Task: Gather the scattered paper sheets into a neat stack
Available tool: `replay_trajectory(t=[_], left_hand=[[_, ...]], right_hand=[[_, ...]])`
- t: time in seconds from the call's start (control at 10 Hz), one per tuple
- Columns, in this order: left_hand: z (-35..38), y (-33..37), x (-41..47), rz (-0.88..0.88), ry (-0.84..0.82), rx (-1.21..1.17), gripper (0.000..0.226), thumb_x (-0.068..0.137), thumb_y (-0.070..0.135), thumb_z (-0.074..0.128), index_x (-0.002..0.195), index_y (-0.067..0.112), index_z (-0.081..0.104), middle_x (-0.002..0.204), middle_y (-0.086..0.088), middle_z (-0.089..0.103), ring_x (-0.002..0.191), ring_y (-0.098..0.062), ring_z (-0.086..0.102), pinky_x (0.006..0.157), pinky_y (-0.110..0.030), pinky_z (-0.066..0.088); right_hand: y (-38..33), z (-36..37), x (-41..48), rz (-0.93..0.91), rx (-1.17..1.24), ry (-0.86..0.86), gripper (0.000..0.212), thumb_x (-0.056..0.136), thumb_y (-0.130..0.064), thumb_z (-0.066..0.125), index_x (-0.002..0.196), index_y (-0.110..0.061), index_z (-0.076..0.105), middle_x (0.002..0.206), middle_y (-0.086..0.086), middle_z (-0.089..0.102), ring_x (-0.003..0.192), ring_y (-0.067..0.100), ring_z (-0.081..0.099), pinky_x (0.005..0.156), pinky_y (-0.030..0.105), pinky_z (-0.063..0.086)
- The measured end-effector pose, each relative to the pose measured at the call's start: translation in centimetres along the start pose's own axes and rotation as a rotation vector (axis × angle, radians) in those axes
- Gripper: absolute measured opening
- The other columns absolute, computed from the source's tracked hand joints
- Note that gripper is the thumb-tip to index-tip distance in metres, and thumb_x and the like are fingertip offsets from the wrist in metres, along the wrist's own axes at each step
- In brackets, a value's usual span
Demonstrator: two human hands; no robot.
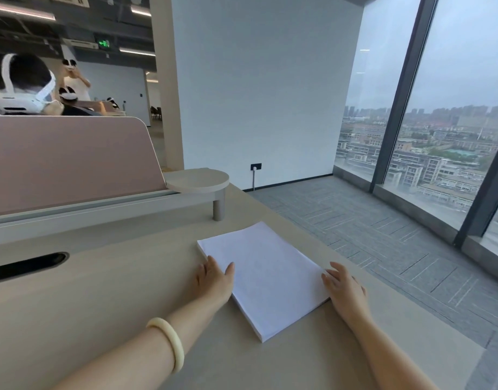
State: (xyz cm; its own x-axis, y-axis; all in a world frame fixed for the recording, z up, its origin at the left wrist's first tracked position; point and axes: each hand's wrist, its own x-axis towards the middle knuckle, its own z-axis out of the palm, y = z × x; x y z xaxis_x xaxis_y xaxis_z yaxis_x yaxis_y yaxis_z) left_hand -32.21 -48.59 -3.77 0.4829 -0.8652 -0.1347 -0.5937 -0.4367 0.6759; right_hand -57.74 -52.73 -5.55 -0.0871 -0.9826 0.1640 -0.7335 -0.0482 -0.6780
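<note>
head view — left hand [215, 280], right hand [344, 288] flat, released, flanking paper stack [263, 277].

paper stack [266, 277]: white, matt, smooth top sheet; desk [107, 299]: beige laminate by the look, smooth, low sheen; divider panel [70, 159]: pink, matt, maybe fabric, too soft to tell; bangle [169, 343]: cream, glossy, smooth; floor carpet [382, 235]: grey, ribbed, rough; window [453, 108]: glass, dark frame.
</note>
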Motion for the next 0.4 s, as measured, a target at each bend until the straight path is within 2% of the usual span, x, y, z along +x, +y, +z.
replay_trajectory(t=[0.1, 0.2, 0.3, 0.4], left_hand=[[0.0, 0.3, -0.3, 0.015, -0.009, 0.027, 0.071, 0.100, 0.046, 0.023, 0.151, 0.006, -0.005, 0.161, -0.007, 0.000, 0.149, -0.021, -0.004, 0.121, -0.035, 0.002], [-0.2, 0.2, -0.2, 0.010, -0.020, 0.019, 0.072, 0.099, 0.048, 0.024, 0.151, 0.007, -0.006, 0.161, -0.008, 0.001, 0.149, -0.022, -0.001, 0.121, -0.035, 0.003], [-1.0, 0.0, -0.5, 0.030, 0.010, -0.015, 0.072, 0.099, 0.048, 0.026, 0.151, 0.008, -0.004, 0.161, -0.008, 0.002, 0.149, -0.024, 0.003, 0.120, -0.036, 0.007], [-2.3, 0.1, -1.0, 0.127, 0.076, -0.086, 0.070, 0.099, 0.044, 0.030, 0.152, 0.011, -0.002, 0.161, -0.004, 0.004, 0.149, -0.023, 0.006, 0.120, -0.035, 0.009]], right_hand=[[0.0, 0.0, -0.2, -0.017, -0.037, 0.002, 0.039, 0.098, -0.030, 0.044, 0.136, -0.024, 0.041, 0.132, -0.007, 0.058, 0.130, 0.019, 0.043, 0.109, 0.034, 0.023], [-0.2, -0.1, -0.2, -0.025, -0.028, -0.002, 0.039, 0.098, -0.031, 0.043, 0.137, -0.023, 0.041, 0.134, -0.007, 0.057, 0.131, 0.019, 0.043, 0.110, 0.034, 0.022], [-0.3, -0.6, -0.3, -0.008, 0.141, 0.019, 0.042, 0.097, -0.030, 0.048, 0.138, -0.018, 0.042, 0.139, -0.003, 0.054, 0.132, 0.019, 0.045, 0.112, 0.036, 0.026], [-0.7, -1.6, -0.5, -0.026, 0.354, 0.071, 0.042, 0.096, -0.026, 0.052, 0.136, -0.015, 0.045, 0.141, 0.001, 0.050, 0.132, 0.019, 0.045, 0.108, 0.031, 0.030]])
